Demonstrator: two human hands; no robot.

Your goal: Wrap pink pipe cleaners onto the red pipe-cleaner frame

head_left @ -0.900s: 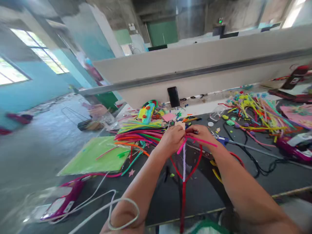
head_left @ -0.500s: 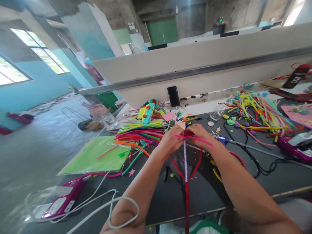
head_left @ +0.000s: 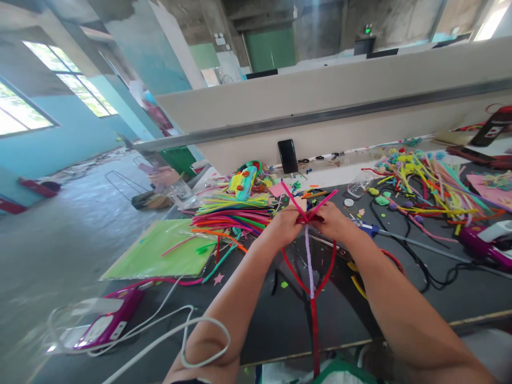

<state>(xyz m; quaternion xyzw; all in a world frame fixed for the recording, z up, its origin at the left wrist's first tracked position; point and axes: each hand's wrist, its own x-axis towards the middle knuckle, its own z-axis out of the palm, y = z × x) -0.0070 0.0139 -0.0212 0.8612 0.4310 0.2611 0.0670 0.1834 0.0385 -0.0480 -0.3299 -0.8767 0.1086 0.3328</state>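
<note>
My left hand (head_left: pixel 283 228) and my right hand (head_left: pixel 334 221) meet over the dark table (head_left: pixel 440 298), both pinched on a pipe-cleaner piece. That piece is a red pipe-cleaner loop (head_left: pixel 312 288) shaped like a leaf, with a lilac pipe cleaner (head_left: pixel 309 256) running down its middle and a red stem reaching toward me. A pink pipe cleaner (head_left: pixel 304 205) is wrapped at the top between my fingertips, its two ends sticking up in a V.
A stack of coloured pipe cleaners (head_left: pixel 232 216) and a green sheet (head_left: pixel 160 256) lie to the left. A purple glue gun (head_left: pixel 106 322) with white cord sits near left; another (head_left: pixel 486 242) at right. A black phone (head_left: pixel 287 156) leans on the partition. More pipe cleaners (head_left: pixel 424 186) far right.
The pink pipe cleaner's ends, earlier pointing sideways and down to the right, now stick upward in a V. Both hands stay together at the top of the red loop.
</note>
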